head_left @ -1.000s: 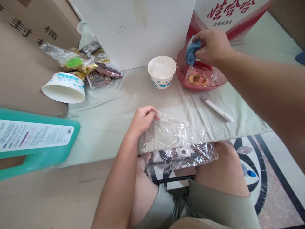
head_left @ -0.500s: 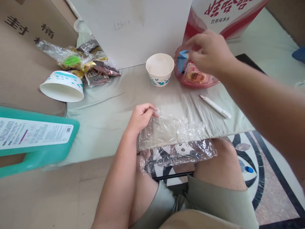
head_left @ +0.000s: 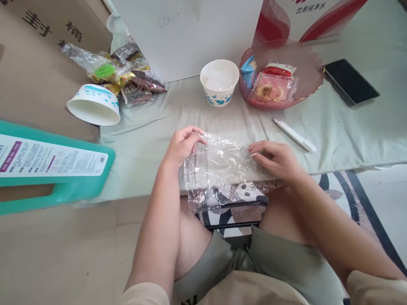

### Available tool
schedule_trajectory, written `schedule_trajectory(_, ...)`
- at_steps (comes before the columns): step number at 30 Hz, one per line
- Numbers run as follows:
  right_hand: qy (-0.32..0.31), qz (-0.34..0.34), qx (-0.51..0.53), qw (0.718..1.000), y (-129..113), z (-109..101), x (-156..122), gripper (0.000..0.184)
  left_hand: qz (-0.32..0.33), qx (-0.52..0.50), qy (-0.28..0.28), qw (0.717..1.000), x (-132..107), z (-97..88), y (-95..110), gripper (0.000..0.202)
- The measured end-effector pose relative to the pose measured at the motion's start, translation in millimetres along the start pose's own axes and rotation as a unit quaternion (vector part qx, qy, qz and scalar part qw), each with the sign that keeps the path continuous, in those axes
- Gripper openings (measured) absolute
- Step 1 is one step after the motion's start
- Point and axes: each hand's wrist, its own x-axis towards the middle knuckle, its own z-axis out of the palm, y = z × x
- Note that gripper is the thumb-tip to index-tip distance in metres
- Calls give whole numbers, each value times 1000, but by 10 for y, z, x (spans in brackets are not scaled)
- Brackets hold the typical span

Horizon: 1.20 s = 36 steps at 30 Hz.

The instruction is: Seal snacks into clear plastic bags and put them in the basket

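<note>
A clear plastic bag [head_left: 222, 165] spreads over the near edge of the cloth-covered table and hangs down in front of it. My left hand [head_left: 182, 146] is closed on the bag's upper left corner, pinching it between thumb and fingers. At the bag's right side, my right hand [head_left: 275, 159] has its thumb and fingers pinched on the film. Behind the bag stands an upright white paper bowl [head_left: 219, 91] with blue print. To its right, a pink glass bowl [head_left: 286, 101] holds several wrapped snacks [head_left: 275, 84].
A white utility knife [head_left: 295, 135] lies right of the bag, and a black phone [head_left: 351, 80] beyond the pink bowl. At left are a tipped paper bowl [head_left: 93, 106], packaged snacks [head_left: 136, 80] and a green jug [head_left: 79, 186]. Cardboard boxes [head_left: 190, 38] stand behind.
My right hand has come down from over the pink bowl to the bag's right side. My left hand keeps its hold on the corner. The view has shifted slightly.
</note>
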Motion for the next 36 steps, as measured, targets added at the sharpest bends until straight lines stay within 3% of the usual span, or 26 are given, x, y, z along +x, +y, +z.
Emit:
schedule_trajectory(3, 104, 78, 39, 991, 52, 19, -2, 21, 19, 19, 31, 999, 1, -48, 11, 10)
schedule_trajectory(5, 181, 100, 63, 976, 93, 23, -26, 29, 25, 28, 52, 998, 12, -78, 19, 11)
schedule_trajectory(7, 221, 111, 73, 966, 118, 35, -44, 36, 12, 21, 66, 998, 26, -101, 29, 11)
schedule_trajectory(10, 221, 132, 106, 961, 130, 63, -56, 41, 8, -16, 92, 996, 45, -112, 47, 9)
schedule_trajectory(13, 213, 133, 168, 953, 145, 65, -66, 37, 53, -70, 108, 990, 46, -118, 52, 16)
schedule_trajectory(16, 165, 106, 148, 969, 133, 33, -66, 32, 99, -94, 107, 985, 4, -168, 36, 24)
schedule_trajectory(18, 141, 98, 83, 982, 103, 15, -56, 29, 116, -101, 76, 985, -57, -230, 19, 29)
schedule_trajectory(20, 142, 104, 37, 984, 76, 15, -46, 15, 98, -99, -4, 990, -133, -291, -1, 47)
schedule_trajectory(22, 161, 122, 48, 978, 76, 30, -43, 23, 51, -72, -96, 991, -195, -326, -28, 79)
schedule_trajectory(24, 188, 137, 90, 968, 105, 55, -46, 35, 16, -25, -118, 993, -216, -323, -66, 89)
schedule_trajectory(28, 216, 121, 152, 957, 192, 105, -39, 26, 56, -34, 15, 998, -135, -247, -131, 56)
schedule_trajectory(30, 220, 94, 156, 958, 217, 121, -26, 43, 91, -101, 60, 989, -75, -205, -137, 48)
schedule_trajectory(32, 219, 76, 140, 963, 226, 127, -16, 44, 105, -161, 68, 979, -24, -164, -135, 44)
schedule_trajectory(34, 217, 84, 116, 966, 222, 126, -12, 26, 103, -191, 58, 974, 14, -123, -139, 35)
schedule_trajectory(36, 223, 99, 93, 965, 215, 122, -13, 20, 101, -185, 61, 976, 46, -85, -155, 24)
